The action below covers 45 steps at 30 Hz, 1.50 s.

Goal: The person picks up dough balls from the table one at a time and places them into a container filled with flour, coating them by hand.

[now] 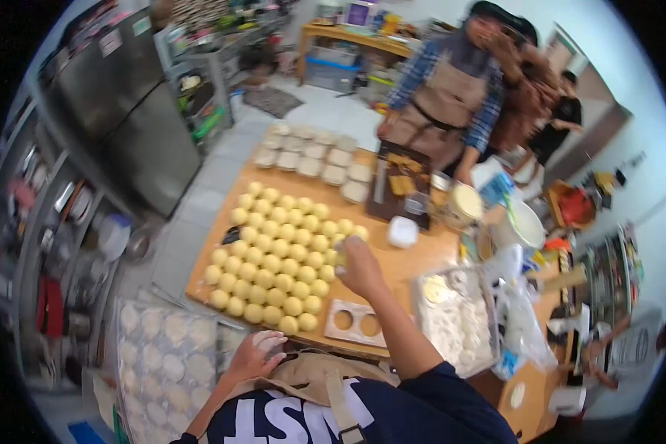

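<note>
Many round yellow balls (274,266) sit in close rows on the wooden table. At the right side of these rows, my right hand (360,268) is closed on a yellow ball (340,257), its fingers partly hidden from above. Low at the table's front edge, my left hand (250,361) curls round a pale, flat piece of dough (268,341). Between my arms lies a wooden mould (356,323) with round holes. To its right stands a tray (419,325) with white flour and a few pale dough pieces.
A floured tray of pale dough rounds (169,362) is at the lower left. Small clear tubs (312,151) line the table's far side, beside a dark tray (381,194). A white container (402,232) and a bucket (522,226) stand right. A person in an apron (440,111) stands opposite.
</note>
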{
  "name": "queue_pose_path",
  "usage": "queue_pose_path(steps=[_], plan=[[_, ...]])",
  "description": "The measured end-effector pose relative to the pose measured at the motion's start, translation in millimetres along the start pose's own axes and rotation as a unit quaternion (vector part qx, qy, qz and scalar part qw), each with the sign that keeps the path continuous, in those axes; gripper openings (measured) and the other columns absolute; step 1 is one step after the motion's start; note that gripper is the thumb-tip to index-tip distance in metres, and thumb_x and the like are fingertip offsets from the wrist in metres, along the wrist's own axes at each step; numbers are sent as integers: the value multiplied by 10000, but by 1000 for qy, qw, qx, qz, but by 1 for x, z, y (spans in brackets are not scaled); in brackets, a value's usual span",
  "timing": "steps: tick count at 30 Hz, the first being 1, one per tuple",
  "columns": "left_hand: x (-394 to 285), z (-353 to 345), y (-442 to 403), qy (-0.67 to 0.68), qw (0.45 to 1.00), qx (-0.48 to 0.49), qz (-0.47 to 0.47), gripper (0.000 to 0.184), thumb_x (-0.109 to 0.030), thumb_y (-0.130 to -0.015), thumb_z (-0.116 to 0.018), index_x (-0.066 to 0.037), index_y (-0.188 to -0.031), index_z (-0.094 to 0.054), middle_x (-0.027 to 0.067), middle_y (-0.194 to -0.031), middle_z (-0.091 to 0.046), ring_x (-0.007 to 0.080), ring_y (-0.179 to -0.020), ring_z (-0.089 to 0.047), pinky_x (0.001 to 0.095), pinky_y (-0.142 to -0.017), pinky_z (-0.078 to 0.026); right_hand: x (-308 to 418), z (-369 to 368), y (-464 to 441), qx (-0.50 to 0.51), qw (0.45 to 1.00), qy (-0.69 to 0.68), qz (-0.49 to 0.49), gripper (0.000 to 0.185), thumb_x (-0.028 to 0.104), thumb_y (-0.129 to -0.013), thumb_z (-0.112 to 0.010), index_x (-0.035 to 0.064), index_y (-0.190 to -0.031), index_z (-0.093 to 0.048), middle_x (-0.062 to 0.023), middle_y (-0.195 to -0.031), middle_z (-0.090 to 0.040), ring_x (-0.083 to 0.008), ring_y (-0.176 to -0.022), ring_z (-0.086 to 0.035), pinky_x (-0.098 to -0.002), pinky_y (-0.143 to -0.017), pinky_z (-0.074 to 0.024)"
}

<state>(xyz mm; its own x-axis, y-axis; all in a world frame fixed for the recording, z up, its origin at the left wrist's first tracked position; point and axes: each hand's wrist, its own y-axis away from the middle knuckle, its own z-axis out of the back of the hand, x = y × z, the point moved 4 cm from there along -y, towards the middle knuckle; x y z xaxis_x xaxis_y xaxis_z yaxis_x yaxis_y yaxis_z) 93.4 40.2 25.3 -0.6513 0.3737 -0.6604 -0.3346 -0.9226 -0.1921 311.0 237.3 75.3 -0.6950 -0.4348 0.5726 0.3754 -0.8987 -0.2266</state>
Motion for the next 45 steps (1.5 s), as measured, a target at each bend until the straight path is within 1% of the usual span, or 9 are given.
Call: queue_pose_path(steps=[5,8,12,16,22,29,35,39,45], plan=[[-32,-38,-49,-18,994,70,-79,342,-254,-780,-677,-88,-1071,-615,98,-1088,-605,289,-993,-569,397,-835,-450,-148,87,151,-121,967,102,-201,421,40,-600,-666,21,-997,-526,-200,-975,-542,-390,-961,-520,-433,-828,-443],[-68,-64,-79,-14,987,106,-119,347,-274,-786,-669,-88,-1074,-614,107,-1094,-603,298,-990,-566,401,-833,-448,-199,95,226,-43,940,73,-330,461,39,-598,-680,6,-1032,-526,-212,-1038,-550,-391,-1019,-513,-429,-859,-439],[-117,-102,-104,-6,973,153,-175,351,-271,-788,-668,-84,-1080,-610,113,-1098,-601,301,-995,-565,405,-838,-445,-239,71,291,50,958,98,-266,716,116,-592,-770,23,-1237,-472,-212,-1202,-516,-357,-1152,-471,-398,-970,-406],[-147,-138,-113,6,967,182,-179,358,-269,-789,-668,-85,-1090,-608,116,-1099,-600,306,-1001,-563,405,-845,-443,-238,89,334,137,902,87,-399,864,226,-556,-836,47,-1291,-419,-246,-1216,-491,-349,-1170,-459,-400,-969,-407],[-176,-166,-114,5,966,192,-171,362,-264,-789,-667,-83,-1096,-608,117,-1090,-598,306,-1014,-559,404,-861,-441,-221,44,374,241,913,70,-322,418,87,-644,-675,56,-1046,-563,-195,-1025,-587,-377,-1036,-538,-432,-858,-454],[-184,-176,-106,-1,972,186,-144,365,-229,-774,-667,-79,-1101,-606,119,-1085,-599,308,-1014,-559,397,-863,-443,-238,99,309,35,968,-62,-242,501,115,-668,-694,95,-1152,-567,-190,-1224,-517,-353,-1133,-496,-404,-934,-432],[-176,-185,-93,29,971,186,-145,384,-221,-765,-668,-64,-1108,-597,141,-1086,-600,319,-1017,-563,388,-858,-449,-241,53,288,151,955,160,-197,502,98,-699,-669,129,-1185,-545,-198,-1264,-478,-365,-1148,-483,-417,-941,-430],[-175,-182,-93,38,974,188,-121,369,-204,-779,-664,-50,-1106,-587,145,-1094,-600,323,-1060,-550,408,-893,-438,-237,74,284,218,941,66,-253,391,39,-727,-601,124,-1108,-579,-175,-1142,-533,-336,-1091,-521,-424,-892,-456],[-175,-180,-87,14,976,186,-111,388,-212,-767,-680,-58,-1110,-583,151,-1085,-603,328,-1027,-563,408,-888,-440,-303,97,260,59,945,135,-291,465,56,-687,-653,91,-1139,-547,-165,-1090,-540,-348,-1044,-531,-414,-856,-468]])
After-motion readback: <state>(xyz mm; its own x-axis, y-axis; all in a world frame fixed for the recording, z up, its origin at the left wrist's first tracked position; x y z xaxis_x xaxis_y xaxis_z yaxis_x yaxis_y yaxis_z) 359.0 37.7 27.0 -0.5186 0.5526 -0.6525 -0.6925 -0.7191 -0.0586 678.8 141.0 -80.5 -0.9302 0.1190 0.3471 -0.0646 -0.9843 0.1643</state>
